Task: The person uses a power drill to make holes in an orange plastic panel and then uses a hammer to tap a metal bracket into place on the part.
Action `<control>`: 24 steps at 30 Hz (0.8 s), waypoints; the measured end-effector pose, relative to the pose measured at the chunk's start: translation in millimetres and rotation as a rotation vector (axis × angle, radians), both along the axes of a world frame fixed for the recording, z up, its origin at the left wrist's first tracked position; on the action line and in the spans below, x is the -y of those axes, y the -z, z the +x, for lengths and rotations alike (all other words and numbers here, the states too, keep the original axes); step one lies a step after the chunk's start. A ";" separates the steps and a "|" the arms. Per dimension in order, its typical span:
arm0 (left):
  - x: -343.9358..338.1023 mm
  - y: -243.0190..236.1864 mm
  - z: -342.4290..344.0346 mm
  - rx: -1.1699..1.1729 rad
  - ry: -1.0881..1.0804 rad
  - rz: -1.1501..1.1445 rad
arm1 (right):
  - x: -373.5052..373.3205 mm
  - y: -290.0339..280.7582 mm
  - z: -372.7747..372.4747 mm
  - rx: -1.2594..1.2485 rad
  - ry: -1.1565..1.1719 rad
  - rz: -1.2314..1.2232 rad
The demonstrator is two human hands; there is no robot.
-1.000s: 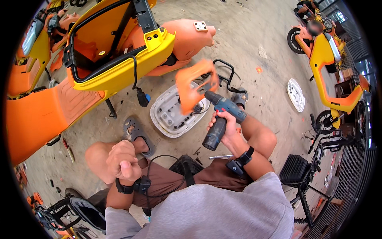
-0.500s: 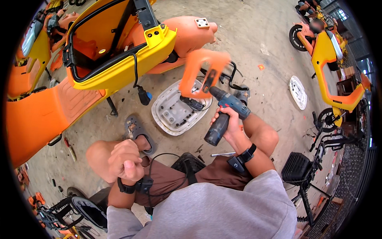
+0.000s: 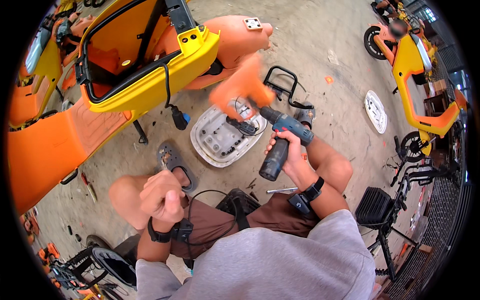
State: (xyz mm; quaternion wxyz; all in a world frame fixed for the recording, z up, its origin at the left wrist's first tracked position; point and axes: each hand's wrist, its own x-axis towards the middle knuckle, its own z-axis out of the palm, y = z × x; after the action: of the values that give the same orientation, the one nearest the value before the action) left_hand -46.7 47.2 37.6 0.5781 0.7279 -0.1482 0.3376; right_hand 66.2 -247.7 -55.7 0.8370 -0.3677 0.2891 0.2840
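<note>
Orange plastic cover (image 3: 243, 85), blurred, sits at the nose of the cordless drill (image 3: 281, 137), at 12 o'clock from the right hand (image 3: 286, 152), which grips the drill's handle. Left hand (image 3: 162, 194) clenched on the knee; contents not visible. White housing (image 3: 220, 140) lies open on the floor at 10 o'clock of the drill; judged cover detached, housing work remaining.

Blue-black drill (image 3: 282, 135); orange panel (image 3: 242, 85); white cover (image 3: 220, 140).

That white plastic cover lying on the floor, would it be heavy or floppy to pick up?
The white plastic cover is probably light: it looks like a thin hollow shell. Its moulded ribs suggest it stays fairly stiff. Lying flat, it seems unlikely to roll.
</note>
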 end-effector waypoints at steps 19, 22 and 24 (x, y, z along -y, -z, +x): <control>21.7 26.5 10.8 -0.763 0.379 0.654 | 2.0 -18.8 3.6 0.148 -0.045 -0.070; 22.1 31.6 12.2 -0.764 0.355 0.663 | 1.6 -15.9 1.6 0.184 -0.073 -0.101; 22.3 35.9 14.4 -0.750 0.363 0.678 | 0.8 -16.0 1.2 0.160 -0.073 -0.102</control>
State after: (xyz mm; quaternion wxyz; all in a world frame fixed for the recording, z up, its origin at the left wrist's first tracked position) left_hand -32.3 24.9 1.7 0.3730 0.9071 -0.1556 -0.1178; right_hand 67.4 -248.4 -39.7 0.8268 -0.4415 0.2218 0.2688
